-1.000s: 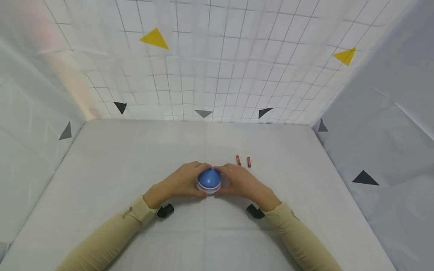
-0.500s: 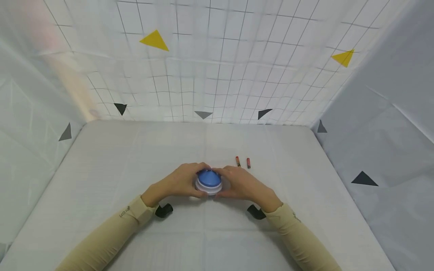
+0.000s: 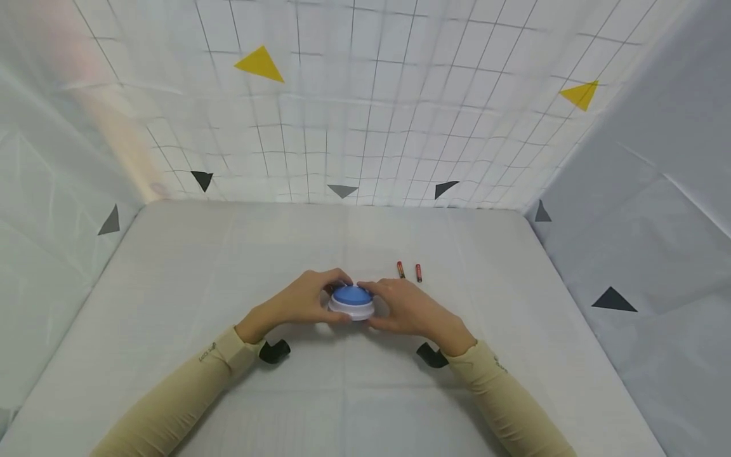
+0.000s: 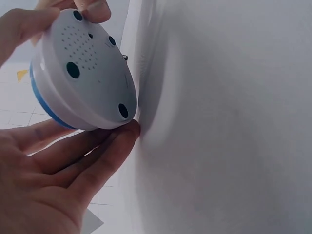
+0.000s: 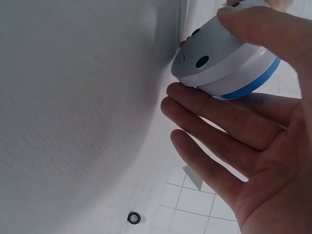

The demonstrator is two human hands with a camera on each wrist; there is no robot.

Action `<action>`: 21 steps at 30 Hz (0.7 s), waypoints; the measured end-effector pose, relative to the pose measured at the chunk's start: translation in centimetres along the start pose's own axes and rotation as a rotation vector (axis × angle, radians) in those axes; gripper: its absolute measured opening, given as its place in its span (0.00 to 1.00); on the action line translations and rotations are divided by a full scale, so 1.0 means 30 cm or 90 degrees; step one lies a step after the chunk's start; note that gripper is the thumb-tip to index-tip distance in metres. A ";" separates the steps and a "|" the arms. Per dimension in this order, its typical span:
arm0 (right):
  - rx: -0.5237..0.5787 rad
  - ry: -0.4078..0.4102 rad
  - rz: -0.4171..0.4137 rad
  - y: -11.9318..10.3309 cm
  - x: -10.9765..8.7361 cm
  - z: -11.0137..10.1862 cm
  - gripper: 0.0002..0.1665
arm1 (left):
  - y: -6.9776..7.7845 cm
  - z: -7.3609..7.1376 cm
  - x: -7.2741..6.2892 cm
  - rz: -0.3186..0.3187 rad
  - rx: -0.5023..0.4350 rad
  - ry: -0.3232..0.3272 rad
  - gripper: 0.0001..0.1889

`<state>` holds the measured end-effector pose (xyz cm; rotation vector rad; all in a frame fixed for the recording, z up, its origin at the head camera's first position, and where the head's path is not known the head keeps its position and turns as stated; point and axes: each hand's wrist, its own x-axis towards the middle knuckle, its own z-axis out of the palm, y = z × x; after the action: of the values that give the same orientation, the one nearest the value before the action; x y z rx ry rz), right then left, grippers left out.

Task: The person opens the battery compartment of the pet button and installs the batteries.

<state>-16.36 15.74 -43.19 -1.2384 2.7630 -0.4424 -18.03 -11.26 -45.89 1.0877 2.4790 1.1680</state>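
Note:
Between both hands is a round push button with a blue domed top (image 3: 352,295) and a white base. My left hand (image 3: 305,298) grips its left side, thumb at the near edge and fingers at the far side. My right hand (image 3: 411,308) holds the right side the same way. The button is tilted, its near edge raised. Its white underside (image 4: 95,68) shows in the left wrist view, with small speaker holes and several dark round feet. In the right wrist view, the white side wall (image 5: 219,73) sits between thumb and fingers. The far fingertips are partly hidden in the head view.
Two small red batteries lie behind the right hand, a left one (image 3: 401,270) and a right one (image 3: 419,273). Black wrist cameras (image 3: 275,351) sit below the wrists. A white cloth surface (image 3: 274,235) lies beneath, with a gridded sheet (image 3: 388,127) hanging behind.
The button has tipped back: its near edge has risen, and more of the white base shows below the blue dome. My left hand has shifted slightly upward; both hands keep their hold.

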 end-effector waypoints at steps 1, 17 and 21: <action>-0.003 0.004 -0.002 0.000 0.000 -0.001 0.39 | 0.000 -0.001 0.000 -0.004 -0.005 0.001 0.31; -0.009 0.028 -0.016 0.008 0.009 0.006 0.32 | 0.007 -0.012 0.003 -0.071 -0.077 -0.031 0.21; -0.006 0.041 -0.029 0.013 0.012 0.015 0.29 | 0.005 -0.011 0.001 -0.071 -0.088 -0.034 0.20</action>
<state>-16.79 15.62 -43.71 -1.3143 2.7979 -0.4832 -18.13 -11.37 -45.55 0.9198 2.3461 1.2391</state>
